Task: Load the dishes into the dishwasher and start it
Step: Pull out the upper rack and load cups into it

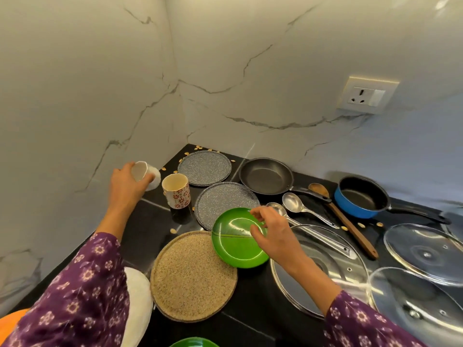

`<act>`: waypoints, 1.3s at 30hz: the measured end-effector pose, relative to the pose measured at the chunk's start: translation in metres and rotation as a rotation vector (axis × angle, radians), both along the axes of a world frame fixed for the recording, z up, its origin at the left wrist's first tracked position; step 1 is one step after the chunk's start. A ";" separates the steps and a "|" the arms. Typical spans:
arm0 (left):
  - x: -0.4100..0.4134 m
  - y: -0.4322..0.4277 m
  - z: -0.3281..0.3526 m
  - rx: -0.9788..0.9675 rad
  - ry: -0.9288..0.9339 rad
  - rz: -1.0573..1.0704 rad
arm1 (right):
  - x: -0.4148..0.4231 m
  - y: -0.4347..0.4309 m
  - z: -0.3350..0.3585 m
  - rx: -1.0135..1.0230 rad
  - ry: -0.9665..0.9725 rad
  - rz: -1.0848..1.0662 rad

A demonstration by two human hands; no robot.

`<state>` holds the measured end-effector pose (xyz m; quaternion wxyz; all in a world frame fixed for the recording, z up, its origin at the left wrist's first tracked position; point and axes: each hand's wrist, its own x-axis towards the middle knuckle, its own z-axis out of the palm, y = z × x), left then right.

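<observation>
On the black counter (250, 319), my left hand (125, 186) grips a white cup (146, 174) tilted on its side, lifted near the left wall. Beside it stands a cup with red flowers (176, 191). My right hand (271, 231) pinches the far rim of a green plate (233, 244), which tilts over a tan speckled plate (194, 276). Two grey speckled plates (204, 167) (224, 201) lie behind. The dishwasher is out of sight.
A black frying pan (266, 175), a blue saucepan (360, 196), two steel ladles (295, 204), a wooden spoon (343, 219) and three glass lids (318, 269) crowd the right side. Seeds lie scattered. A white dish (139, 304) and another green plate (194, 343) sit at the near edge.
</observation>
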<state>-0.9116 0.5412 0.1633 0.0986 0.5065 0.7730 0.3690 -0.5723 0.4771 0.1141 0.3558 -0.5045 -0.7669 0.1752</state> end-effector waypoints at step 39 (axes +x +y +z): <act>0.846 -0.494 -0.093 -0.480 -0.307 -1.645 | 0.573 -0.562 -0.065 -0.382 1.189 -1.193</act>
